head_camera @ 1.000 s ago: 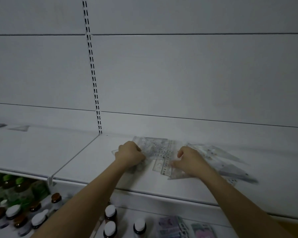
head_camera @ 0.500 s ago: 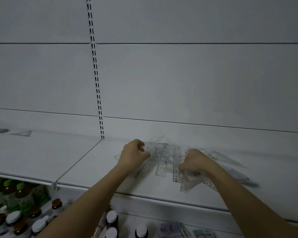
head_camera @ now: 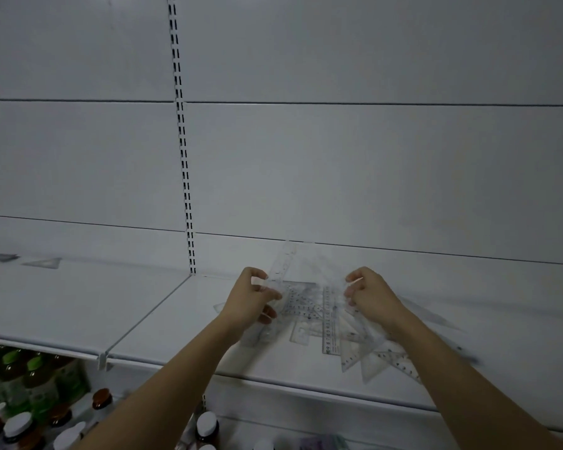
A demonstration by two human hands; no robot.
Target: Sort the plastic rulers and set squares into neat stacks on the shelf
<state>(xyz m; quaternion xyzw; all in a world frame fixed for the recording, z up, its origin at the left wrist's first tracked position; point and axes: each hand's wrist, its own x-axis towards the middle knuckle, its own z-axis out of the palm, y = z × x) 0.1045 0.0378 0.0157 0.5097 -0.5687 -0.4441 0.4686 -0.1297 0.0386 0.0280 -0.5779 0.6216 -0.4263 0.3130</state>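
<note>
Clear plastic rulers and set squares [head_camera: 322,316] are lying jumbled on the white shelf [head_camera: 163,323] between the hands, the left hand [head_camera: 252,300] pinching a tilted ruler [head_camera: 281,264] and the right hand [head_camera: 369,295] gripping a raised set square [head_camera: 358,345]. Bare shelf is stretching away left to a second set square [head_camera: 43,263] and right of the pile, whose triangles are nearing the front edge. Below, capped bottles [head_camera: 23,407] are standing crowded on a lower shelf.

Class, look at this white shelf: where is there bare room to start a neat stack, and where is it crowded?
Bare room: the white metal shelf between the panel seam and the left hand, and the left panel, with only a small set square at the back. Crowded: between the left hand and right hand, where clear plastic rulers and set squares overlap.
</note>
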